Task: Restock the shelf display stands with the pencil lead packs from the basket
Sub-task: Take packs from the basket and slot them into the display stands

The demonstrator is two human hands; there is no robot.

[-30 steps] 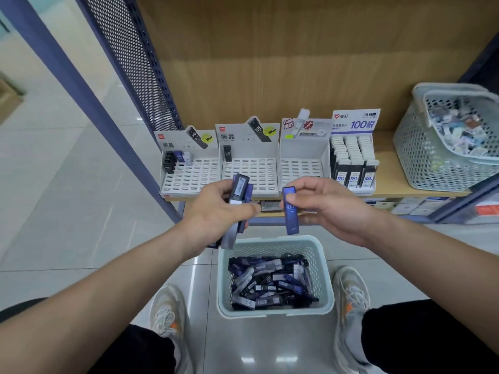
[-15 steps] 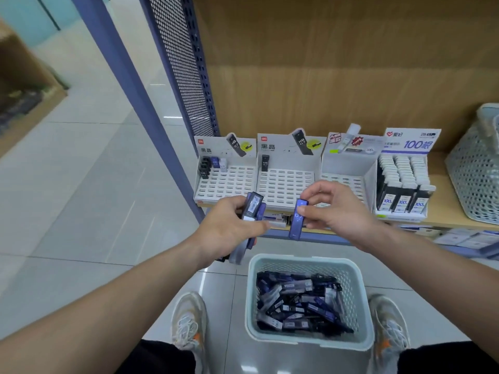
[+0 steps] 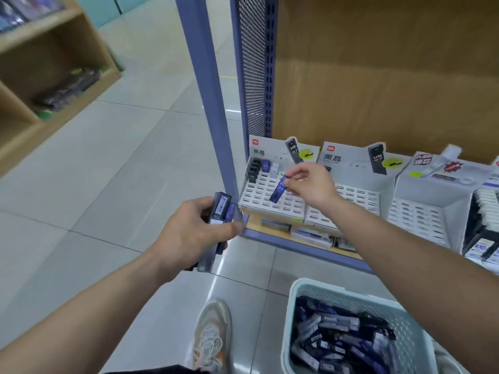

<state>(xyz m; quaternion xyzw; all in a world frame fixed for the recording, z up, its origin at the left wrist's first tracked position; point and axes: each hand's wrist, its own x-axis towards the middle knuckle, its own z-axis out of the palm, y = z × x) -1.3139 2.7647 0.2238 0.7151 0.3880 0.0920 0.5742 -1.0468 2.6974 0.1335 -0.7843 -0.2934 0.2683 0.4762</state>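
My right hand (image 3: 310, 184) pinches one blue lead pack (image 3: 279, 189) by its top end, tilted, just above the slotted tray of the leftmost white display stand (image 3: 259, 197). That stand holds a few packs (image 3: 260, 167) in its back-left corner. My left hand (image 3: 189, 233) grips a bunch of lead packs (image 3: 220, 211) upright, left of the shelf's front edge. The pale basket (image 3: 297, 314) on the floor at the lower right holds several dark and blue lead packs (image 3: 340, 341).
A second stand (image 3: 356, 195) and a third stand (image 3: 421, 211) sit to the right, then a stand of black-and-white packs (image 3: 483, 238). A blue upright post (image 3: 208, 103) and perforated panel (image 3: 253, 63) bound the shelf's left side. A wooden shelf unit (image 3: 40, 76) stands far left. My shoe (image 3: 213, 336) is beside the basket.
My right hand has carried the single blue pack from near my left hand up over the leftmost stand's tray. The view has swung left. My left hand keeps its bunch.
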